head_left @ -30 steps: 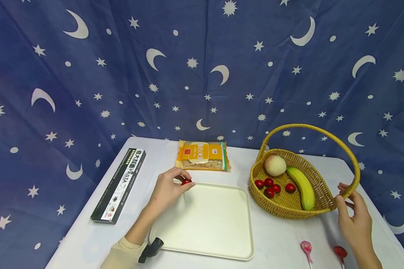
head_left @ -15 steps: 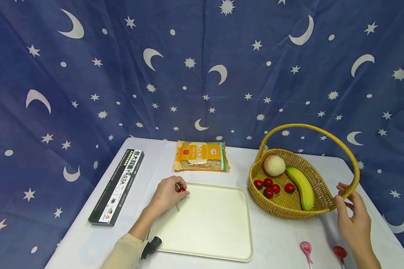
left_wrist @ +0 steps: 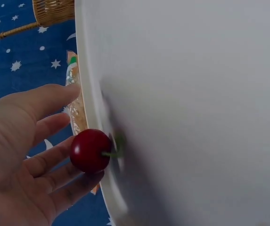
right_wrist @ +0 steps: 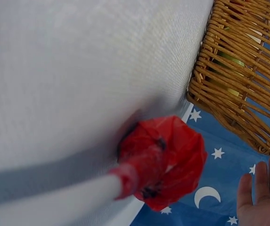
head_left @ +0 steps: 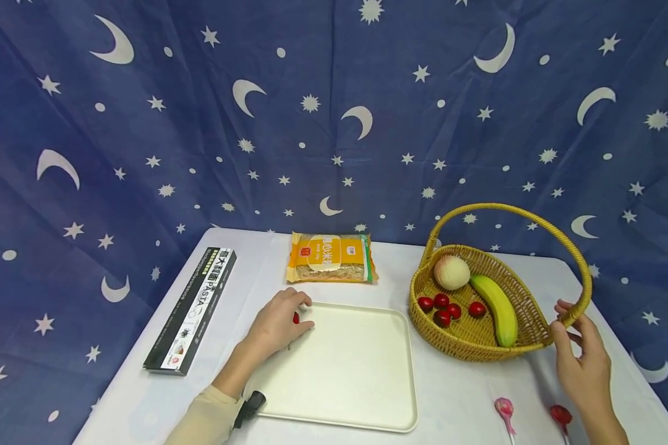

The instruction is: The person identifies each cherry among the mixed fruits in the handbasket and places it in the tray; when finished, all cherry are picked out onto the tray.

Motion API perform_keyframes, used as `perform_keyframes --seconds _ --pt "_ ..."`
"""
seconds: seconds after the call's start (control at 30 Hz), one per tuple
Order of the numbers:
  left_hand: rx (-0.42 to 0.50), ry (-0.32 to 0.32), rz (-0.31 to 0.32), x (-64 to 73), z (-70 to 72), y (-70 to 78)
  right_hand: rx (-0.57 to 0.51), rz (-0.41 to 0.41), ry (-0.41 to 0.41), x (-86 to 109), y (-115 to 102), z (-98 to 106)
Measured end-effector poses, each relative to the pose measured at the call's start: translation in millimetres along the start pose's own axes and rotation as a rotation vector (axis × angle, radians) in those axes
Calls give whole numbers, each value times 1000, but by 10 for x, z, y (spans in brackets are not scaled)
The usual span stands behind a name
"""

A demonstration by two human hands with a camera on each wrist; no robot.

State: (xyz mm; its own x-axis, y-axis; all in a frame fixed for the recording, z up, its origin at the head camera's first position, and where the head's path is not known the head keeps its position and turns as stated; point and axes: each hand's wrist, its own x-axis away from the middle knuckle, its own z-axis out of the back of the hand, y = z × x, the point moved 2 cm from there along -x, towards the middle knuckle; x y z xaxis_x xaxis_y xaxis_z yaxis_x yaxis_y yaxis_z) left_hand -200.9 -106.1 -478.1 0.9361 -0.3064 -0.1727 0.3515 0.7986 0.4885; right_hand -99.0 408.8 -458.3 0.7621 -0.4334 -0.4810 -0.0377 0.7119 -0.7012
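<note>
The left hand (head_left: pixel 278 321) has thumb and fingers apart, fingertips against a cherry (left_wrist: pixel 90 150) with blurred stem; the right hand (head_left: pixel 586 358) grips the basket handle (head_left: pixel 495 206), fingers partly hidden.

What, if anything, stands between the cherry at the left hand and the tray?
Nothing visible: the left wrist view shows the cherry at the left hand, with bare tray beside it. Whether they already touch is unclear.

The left forearm (head_left: pixel 242 374) is partly covered by a plain, pale beige sleeve (head_left: pixel 203 417), softly creased, with a small, blocky black device (head_left: pixel 250 408) worn beside its cuff (head_left: pixel 226 398). The left hand (head_left: pixel 277 322), right hand (head_left: pixel 584 357) and visible right forearm (head_left: pixel 602 417) are seen bare.
</note>
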Motion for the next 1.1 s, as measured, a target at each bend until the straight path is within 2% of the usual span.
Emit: perform_keyframes --seconds 0.13,0.3,0.5,0.8,0.9,1.1 --pt "-23 21 -58 -45 28 72 -10 15 11 -10 2 11" --pt "-11 45 -93 -121 53 179 1 -4 8 -20 13 16" --pt "34 36 -134 -211 45 354 7 -22 11 -37 22 35" --pt "90 17 -265 -264 23 630 -9 6 16 -68 21 55" --pt "109 9 -284 -259 1 708 2 7 6 -62 22 59" --pt "107 -9 -304 -142 -61 807 17 24 -23 -11 29 40"
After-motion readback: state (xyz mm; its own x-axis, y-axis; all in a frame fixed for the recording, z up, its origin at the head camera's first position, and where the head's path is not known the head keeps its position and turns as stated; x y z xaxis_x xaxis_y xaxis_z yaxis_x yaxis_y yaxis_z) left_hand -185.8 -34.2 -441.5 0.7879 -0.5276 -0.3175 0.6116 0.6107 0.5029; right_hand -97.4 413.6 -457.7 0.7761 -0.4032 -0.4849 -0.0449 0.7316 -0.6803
